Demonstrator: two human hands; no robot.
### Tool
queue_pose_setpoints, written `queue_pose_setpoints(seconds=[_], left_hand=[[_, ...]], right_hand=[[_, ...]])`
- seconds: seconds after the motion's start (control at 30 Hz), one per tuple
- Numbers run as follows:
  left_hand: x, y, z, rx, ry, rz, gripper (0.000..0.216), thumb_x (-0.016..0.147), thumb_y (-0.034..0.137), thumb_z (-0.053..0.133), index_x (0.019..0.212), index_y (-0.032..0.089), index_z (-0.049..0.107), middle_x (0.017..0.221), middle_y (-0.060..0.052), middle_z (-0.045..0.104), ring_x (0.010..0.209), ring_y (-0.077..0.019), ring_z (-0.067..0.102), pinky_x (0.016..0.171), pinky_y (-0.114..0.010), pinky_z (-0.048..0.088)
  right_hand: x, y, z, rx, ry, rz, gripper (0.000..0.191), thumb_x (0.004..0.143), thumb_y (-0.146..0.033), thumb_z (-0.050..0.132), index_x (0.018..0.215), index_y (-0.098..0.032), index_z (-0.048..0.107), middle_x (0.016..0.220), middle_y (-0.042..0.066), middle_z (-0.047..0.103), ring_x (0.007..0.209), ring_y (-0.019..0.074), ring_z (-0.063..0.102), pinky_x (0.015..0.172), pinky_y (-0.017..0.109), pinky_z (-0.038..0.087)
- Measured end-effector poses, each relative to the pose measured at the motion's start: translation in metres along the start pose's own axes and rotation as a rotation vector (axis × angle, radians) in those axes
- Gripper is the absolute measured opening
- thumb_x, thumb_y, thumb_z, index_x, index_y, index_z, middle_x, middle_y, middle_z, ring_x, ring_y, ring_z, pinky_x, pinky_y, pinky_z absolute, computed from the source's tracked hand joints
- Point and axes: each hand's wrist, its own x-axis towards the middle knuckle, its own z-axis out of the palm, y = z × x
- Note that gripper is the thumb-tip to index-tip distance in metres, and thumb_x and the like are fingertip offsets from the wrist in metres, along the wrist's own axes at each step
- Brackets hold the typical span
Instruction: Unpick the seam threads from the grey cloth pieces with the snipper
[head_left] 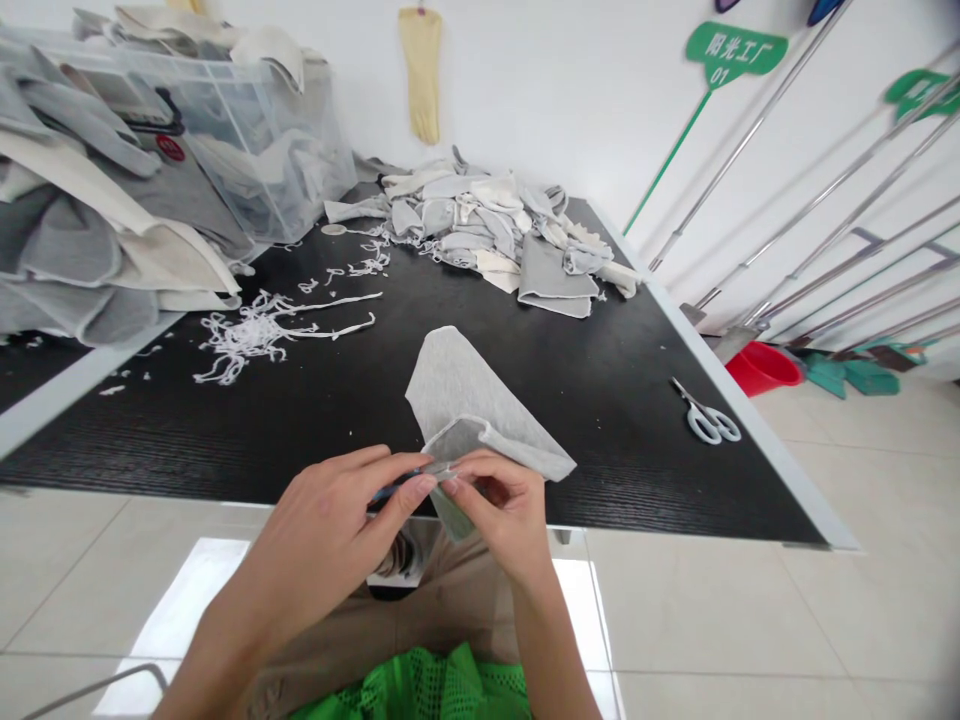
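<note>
Fingers [397, 466] pinch grey cloth [472, 385] tightly, left hand [330, 515] and right hand [510, 505] angled inward, tips nearly meeting.

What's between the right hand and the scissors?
In the head view, the right corner of the grey cloth comes first from the right hand, then only black tabletop up to the scissors.

Pile [480, 215] sitting behind cloth [472, 390]

The cloth is sitting at the near edge of the bench [637, 400]. Threads [251, 335] are lying left, scissors [709, 420] right. A box [247, 100] is standing behind the threads, left of the pile. A glove [421, 75] is hanging on the wall [540, 90]; a bucket [763, 369] is standing farther right.
</note>
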Motion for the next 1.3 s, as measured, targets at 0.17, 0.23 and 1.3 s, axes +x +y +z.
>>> queue_pose_setpoints(seconds=[0.17,0.23,1.3], left_hand=[[0.002,-0.001,0.002,0.004,0.021,0.045,0.037,0.097,0.052,0.043,0.114,0.031,0.069,0.105,-0.001,0.074,0.098,-0.0243,0.067,0.075,-0.034,0.048],[0.002,-0.001,0.003,0.004,0.028,0.056,0.037,0.097,0.052,0.044,0.113,0.03,0.069,0.104,-0.002,0.074,0.097,-0.0242,0.067,0.074,-0.033,0.048],[0.009,-0.025,0.005,-0.361,0.095,-0.083,0.031,0.095,0.043,0.052,0.104,0.026,0.076,0.099,-0.001,0.076,0.092,-0.0201,0.068,0.079,-0.028,0.05]], right_hand=[[-0.001,-0.001,0.0,0.005,-0.004,0.003,0.008,0.079,-0.017,0.075,0.079,-0.025,0.077,0.078,0.001,0.073,0.074,0.0158,0.065,0.068,0.029,0.05],[-0.001,-0.002,0.0,-0.003,-0.004,-0.002,0.007,0.078,-0.018,0.075,0.079,-0.025,0.077,0.077,0.001,0.073,0.073,0.0161,0.065,0.068,0.029,0.05],[0.001,0.005,0.004,-0.026,0.032,0.06,0.002,0.077,-0.024,0.077,0.075,-0.024,0.075,0.073,0.001,0.072,0.07,0.0168,0.065,0.065,0.031,0.052]])
